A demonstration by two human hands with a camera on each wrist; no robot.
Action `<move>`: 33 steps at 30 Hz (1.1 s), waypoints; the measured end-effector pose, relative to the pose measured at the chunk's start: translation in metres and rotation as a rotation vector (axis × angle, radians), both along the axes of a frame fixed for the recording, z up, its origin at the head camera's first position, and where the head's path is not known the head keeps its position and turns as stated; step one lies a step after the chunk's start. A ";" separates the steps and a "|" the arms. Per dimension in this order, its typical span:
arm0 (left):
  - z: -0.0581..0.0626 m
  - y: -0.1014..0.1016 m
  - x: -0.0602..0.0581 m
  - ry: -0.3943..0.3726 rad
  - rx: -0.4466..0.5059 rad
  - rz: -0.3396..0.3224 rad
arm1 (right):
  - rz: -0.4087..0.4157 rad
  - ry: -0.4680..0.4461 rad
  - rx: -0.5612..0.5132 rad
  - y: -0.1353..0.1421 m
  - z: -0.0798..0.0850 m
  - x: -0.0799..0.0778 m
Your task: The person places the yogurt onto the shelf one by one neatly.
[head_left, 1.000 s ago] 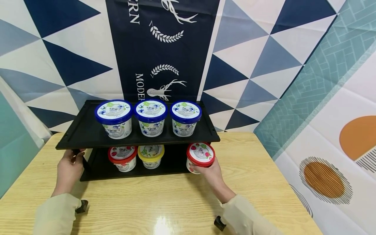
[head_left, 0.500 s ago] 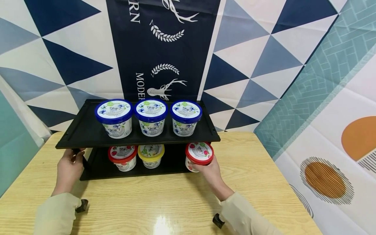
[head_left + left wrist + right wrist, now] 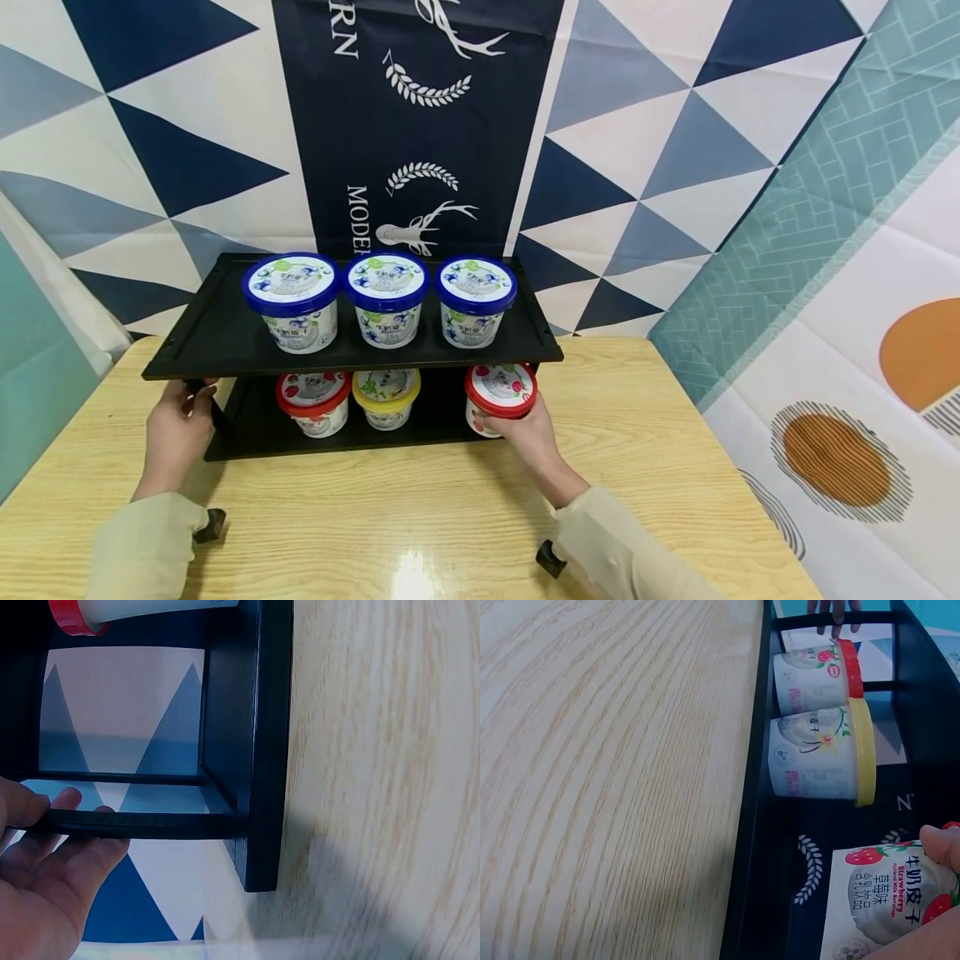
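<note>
My left hand [image 3: 176, 429] grips the left front post [image 3: 172, 826] of a black two-tier rack [image 3: 210, 333], its fingers curled round the bar in the left wrist view. At the right end of the lower shelf, my right hand [image 3: 536, 437] holds a white strawberry milk tub [image 3: 881, 900] with a red lid, thumb against its side. The tub stands upright at the shelf; whether its base touches the shelf I cannot tell. Further left on that shelf are another red-lidded tub [image 3: 315, 404] and a yellow-lidded tub [image 3: 386, 400], side by side.
Three blue-lidded tubs [image 3: 386, 300] stand in a row on the upper shelf, which overhangs the lower one. The rack stands on a light wooden table [image 3: 360, 525]. Behind it hangs a patterned cloth [image 3: 615, 150].
My right hand has moved a little to the left along the lower shelf with the red-lidded tub. The left hand stays on the post, and the other tubs have not moved.
</note>
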State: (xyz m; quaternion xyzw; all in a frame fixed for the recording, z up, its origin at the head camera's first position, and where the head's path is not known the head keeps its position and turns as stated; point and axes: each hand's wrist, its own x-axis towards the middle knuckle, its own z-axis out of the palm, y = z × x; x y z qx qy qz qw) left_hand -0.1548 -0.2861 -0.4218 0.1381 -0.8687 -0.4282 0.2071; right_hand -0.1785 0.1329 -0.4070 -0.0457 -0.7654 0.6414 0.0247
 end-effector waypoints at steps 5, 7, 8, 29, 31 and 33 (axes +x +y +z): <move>0.001 -0.001 -0.001 -0.006 -0.011 -0.006 | -0.011 -0.006 -0.007 -0.003 0.000 -0.001; 0.002 -0.001 -0.001 -0.007 -0.012 -0.007 | -0.013 -0.018 -0.009 -0.004 -0.001 -0.002; 0.002 -0.001 -0.002 -0.008 -0.012 -0.005 | -0.014 -0.022 -0.004 -0.005 -0.001 -0.002; 0.002 0.000 -0.001 -0.003 -0.005 -0.008 | -0.008 -0.015 -0.029 -0.018 -0.005 -0.006; 0.001 -0.001 -0.001 0.000 -0.003 -0.012 | -0.011 -0.013 -0.026 -0.018 -0.005 -0.006; 0.000 -0.001 -0.001 -0.003 -0.009 -0.012 | -0.013 -0.014 -0.031 -0.019 -0.004 -0.006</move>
